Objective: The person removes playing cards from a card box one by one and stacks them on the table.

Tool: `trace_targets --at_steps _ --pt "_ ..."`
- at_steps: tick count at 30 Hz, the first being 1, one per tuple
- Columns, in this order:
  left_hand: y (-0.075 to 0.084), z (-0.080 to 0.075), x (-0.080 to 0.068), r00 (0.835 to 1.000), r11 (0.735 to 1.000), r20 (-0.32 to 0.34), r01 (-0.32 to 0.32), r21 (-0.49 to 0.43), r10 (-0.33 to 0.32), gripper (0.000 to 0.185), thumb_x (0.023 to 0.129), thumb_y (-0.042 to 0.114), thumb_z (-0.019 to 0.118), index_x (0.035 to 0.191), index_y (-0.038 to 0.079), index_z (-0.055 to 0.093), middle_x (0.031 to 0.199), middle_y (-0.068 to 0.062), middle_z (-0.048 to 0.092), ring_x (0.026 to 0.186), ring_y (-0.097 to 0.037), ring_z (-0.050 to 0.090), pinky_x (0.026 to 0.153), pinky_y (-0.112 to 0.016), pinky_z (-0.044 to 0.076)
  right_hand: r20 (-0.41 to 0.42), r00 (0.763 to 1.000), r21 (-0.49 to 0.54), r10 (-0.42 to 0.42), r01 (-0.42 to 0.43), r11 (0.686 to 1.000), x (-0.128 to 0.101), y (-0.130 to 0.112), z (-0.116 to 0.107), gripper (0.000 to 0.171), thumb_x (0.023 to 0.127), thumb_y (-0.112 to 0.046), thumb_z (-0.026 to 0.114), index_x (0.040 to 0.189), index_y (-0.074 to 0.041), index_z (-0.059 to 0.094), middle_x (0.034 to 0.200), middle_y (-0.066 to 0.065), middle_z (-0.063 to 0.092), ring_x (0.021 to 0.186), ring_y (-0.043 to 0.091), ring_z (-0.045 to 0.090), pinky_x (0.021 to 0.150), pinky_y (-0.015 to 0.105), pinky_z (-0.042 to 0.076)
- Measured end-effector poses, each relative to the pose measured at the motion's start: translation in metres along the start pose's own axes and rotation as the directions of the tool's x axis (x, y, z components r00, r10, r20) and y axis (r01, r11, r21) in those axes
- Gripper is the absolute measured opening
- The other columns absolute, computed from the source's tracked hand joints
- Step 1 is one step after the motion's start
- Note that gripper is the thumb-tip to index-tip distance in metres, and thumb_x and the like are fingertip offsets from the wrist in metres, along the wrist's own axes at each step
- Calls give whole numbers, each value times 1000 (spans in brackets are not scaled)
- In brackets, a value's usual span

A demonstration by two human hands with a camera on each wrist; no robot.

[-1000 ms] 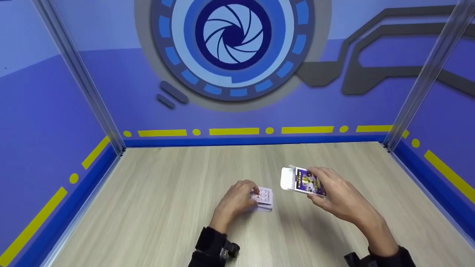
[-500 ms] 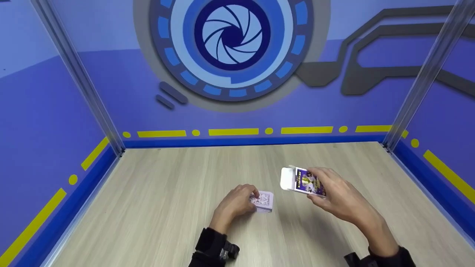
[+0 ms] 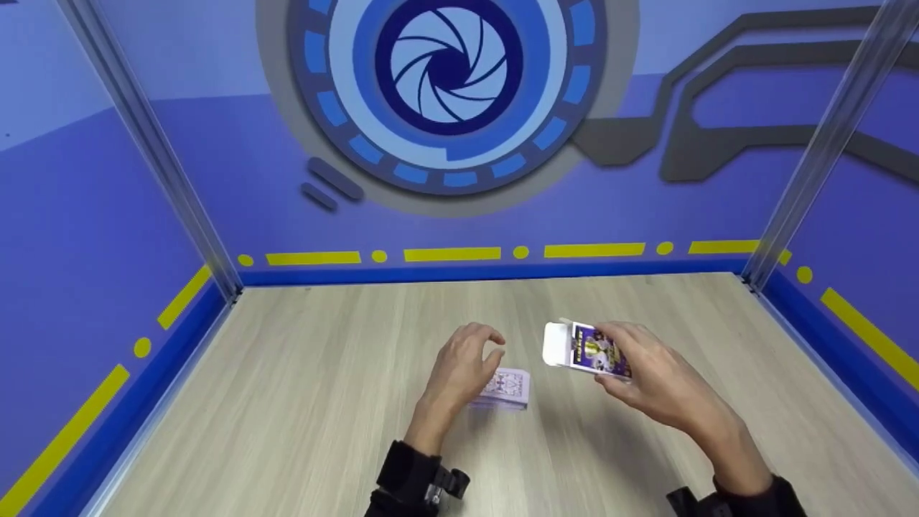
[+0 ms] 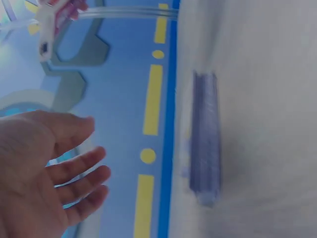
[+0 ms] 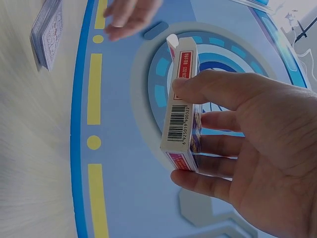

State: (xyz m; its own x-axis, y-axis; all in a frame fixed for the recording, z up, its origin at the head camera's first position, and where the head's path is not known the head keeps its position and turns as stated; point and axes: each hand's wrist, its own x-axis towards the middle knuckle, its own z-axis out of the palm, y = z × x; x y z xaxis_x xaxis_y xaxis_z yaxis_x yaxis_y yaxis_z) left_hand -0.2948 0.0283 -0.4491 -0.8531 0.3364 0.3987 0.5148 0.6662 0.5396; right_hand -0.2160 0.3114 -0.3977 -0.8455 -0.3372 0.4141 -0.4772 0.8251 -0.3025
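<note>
My right hand (image 3: 653, 377) grips a purple and white playing card box (image 3: 602, 352) above the table, its white flap (image 3: 556, 345) folded out toward the left. In the right wrist view the thumb lies along the narrow side with the barcode, the fingers behind the box (image 5: 179, 109). A deck of cards (image 3: 508, 386) with patterned backs lies on the table between the hands, its edges slightly uneven. Raised just over the deck's left end, my left hand (image 3: 463, 366) holds nothing. The left wrist view shows its fingers loosely bent and apart from the deck (image 4: 205, 136).
The pale wooden table (image 3: 323, 380) is bordered by blue printed panels (image 3: 459, 226) at the back and both sides. Metal posts (image 3: 172, 158) stand at the back corners. Dark straps with cameras (image 3: 420, 474) sit on the wrists.
My left hand squared the upper cards against the deck, then let go and lifted up and away from it. The right hand with the card box has stayed in place.
</note>
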Motion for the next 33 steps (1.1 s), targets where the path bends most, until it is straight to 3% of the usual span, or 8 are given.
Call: trace_targets --at_steps 5,10,13,16,21,26,33 --pt "29 -8 -1 987 986 -157 -59 -157 35 6 99 18 71 99 12 72 95 2 68 89 -14 65 80 -28 54 0 1000 -6 7 -7 1000 1 -1 2 65 84 -14 86 140 -4 56 135 15 60 113 27 60 85 46 55" --pt "54 -5 -4 975 924 -209 -144 -353 72 4 100 11 69 103 8 68 92 1 66 81 -7 61 71 -23 54 -5 1000 -15 -19 19 1000 2 -3 7 66 80 -13 88 138 -4 58 133 15 62 114 27 61 86 46 55" --pt "61 1 -4 979 893 -184 -159 -421 88 8 99 4 67 106 6 65 95 -2 67 84 -6 62 72 -22 55 4 999 -25 -32 32 999 3 -4 10 66 79 -13 89 137 -3 58 132 15 62 114 28 61 86 46 55" --pt "63 8 -5 986 884 -150 -136 -447 77 14 96 -1 68 107 5 63 97 -3 66 87 -6 63 75 -21 56 19 999 -31 -36 37 999 4 -6 13 66 79 -13 90 137 -3 58 132 15 62 114 27 62 86 45 55" --pt "63 14 -7 994 877 -106 -56 -478 6 21 95 -4 69 110 6 57 100 -3 64 92 -8 64 79 -21 56 27 999 -29 -43 43 999 5 -10 15 67 78 -12 91 136 -4 59 133 15 62 115 27 62 87 45 55" --pt "59 19 -6 998 849 -32 24 -528 -48 26 94 -2 71 111 6 53 101 -3 60 94 -12 61 80 -23 55 18 998 -20 -63 64 998 4 -12 16 68 77 -11 91 136 -5 59 132 13 62 114 25 62 86 43 56" --pt "53 26 -6 991 821 62 130 -556 -115 33 88 -3 77 108 6 52 98 -1 58 88 -9 58 78 -22 52 20 994 -32 -103 104 994 6 -14 20 68 77 -11 91 137 -5 60 132 11 62 116 25 62 86 42 56"
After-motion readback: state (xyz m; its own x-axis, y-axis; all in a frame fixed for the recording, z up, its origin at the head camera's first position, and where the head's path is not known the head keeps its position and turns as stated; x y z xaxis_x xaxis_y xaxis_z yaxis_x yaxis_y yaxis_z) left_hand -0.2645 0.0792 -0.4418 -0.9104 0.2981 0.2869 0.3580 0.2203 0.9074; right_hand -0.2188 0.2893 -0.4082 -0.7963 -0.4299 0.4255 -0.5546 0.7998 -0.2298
